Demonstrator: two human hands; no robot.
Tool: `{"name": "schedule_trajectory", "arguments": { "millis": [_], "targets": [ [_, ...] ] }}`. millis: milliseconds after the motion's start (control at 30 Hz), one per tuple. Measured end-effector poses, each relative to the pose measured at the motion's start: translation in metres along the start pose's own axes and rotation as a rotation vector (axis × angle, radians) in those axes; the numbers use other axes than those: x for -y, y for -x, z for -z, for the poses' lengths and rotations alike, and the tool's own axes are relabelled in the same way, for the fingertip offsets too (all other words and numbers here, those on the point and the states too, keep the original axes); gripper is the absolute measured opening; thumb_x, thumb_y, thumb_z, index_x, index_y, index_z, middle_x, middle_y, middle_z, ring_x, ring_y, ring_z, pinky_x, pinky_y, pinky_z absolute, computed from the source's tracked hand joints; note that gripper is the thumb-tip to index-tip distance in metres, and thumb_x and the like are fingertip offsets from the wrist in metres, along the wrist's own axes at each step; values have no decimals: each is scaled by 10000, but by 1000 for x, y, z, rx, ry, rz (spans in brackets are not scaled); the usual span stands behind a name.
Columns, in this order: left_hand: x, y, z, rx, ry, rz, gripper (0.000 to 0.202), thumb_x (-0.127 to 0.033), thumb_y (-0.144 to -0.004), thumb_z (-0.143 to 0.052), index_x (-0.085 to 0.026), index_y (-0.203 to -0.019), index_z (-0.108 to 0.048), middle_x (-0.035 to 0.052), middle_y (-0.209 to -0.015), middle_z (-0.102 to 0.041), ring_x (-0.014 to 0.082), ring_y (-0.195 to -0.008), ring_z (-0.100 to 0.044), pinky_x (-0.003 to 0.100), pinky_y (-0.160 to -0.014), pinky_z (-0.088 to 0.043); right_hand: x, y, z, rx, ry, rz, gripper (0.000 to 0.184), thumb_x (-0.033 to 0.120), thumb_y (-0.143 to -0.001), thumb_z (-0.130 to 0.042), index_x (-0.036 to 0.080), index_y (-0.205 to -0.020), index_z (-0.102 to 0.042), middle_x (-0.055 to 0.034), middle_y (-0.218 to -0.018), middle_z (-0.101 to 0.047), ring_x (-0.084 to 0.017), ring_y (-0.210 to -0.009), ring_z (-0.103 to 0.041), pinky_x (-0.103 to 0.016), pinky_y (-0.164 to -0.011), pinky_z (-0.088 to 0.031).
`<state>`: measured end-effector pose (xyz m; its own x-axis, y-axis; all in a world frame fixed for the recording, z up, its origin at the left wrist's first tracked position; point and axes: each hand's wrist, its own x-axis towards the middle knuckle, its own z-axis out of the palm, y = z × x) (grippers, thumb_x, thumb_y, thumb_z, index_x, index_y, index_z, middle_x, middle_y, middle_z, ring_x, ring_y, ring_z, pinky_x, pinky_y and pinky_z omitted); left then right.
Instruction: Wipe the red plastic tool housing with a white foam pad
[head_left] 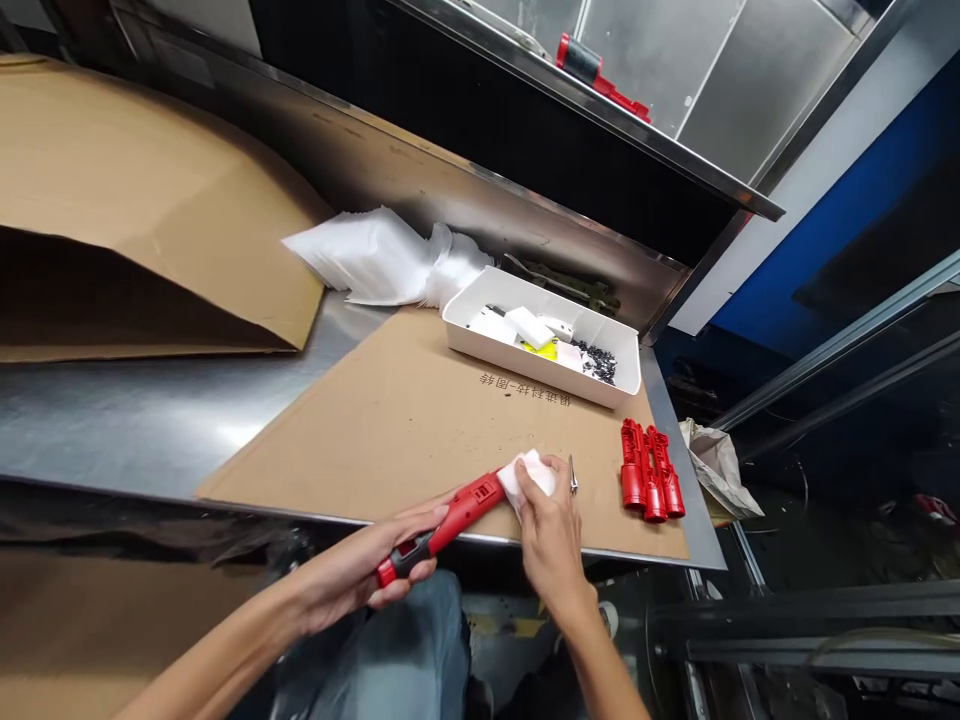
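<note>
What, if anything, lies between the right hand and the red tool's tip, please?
A white cloth does: the right hand presses it around the tip of the red tool, which the left hand grips by the handle.

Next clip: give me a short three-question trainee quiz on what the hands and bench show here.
1. True or false: the left hand grips the red tool by its handle end.
2. What does the right hand press against the tool's front end?
A. a white cloth
B. a green strap
C. a metal bolt
3. Fill in: the loose red housings lie on the cardboard sheet, to the ______ of the right hand, in front of the white tray.

Key
1. True.
2. A: a white cloth is wrapped over the tip.
3. Right.
</note>
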<state>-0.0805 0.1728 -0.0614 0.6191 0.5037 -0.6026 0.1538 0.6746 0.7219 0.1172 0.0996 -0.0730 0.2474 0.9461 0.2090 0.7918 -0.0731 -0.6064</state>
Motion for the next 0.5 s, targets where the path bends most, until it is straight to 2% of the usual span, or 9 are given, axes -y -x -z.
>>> {"name": "schedule_trajectory", "arguments": {
  "millis": [167,300,400,500],
  "targets": [
    [-4,-1,1,15,-28,36,1168,-780,-573,-728,-197,-1481,-282,-20,-534,-499,61,-385,-289,145,-372,-128,3,-10,-13,-76,9,7,436,144,-943,-417,282,-1312,-605,-132,-1275,-469,-248,-1105,-582,-422,-926,-528],
    [-4,3,0,7,-25,40,1133,-778,-602,-704,-172,-1471,-301,-9,-560,-511,54,-403,-285,151,-392,-118,8,-12,-18,-115,23,46,418,146,-941,-435,277,-1290,-624,-135,-1258,-475,-256,-1137,-567,-441,-957,-515],
    [-4,5,0,10,-16,36,1150,-783,-601,-685,-138,-1470,-298,-25,-537,-486,54,-400,-263,163,-392,-121,11,-8,-20,-127,5,83,429,137,-949,-421,282,-1307,-607,-129,-1254,-482,-226,-1123,-594,-385,-925,-543],
    [-5,6,-1,0,-5,40,1162,-774,-581,-695,-152,-1476,-294,-27,-536,-486,64,-409,-274,172,-397,-120,11,-10,-21,-148,-1,114,410,132,-947,-426,281,-1258,-648,-124,-1227,-509,-220,-1077,-620,-373,-901,-554]
  ]
}}
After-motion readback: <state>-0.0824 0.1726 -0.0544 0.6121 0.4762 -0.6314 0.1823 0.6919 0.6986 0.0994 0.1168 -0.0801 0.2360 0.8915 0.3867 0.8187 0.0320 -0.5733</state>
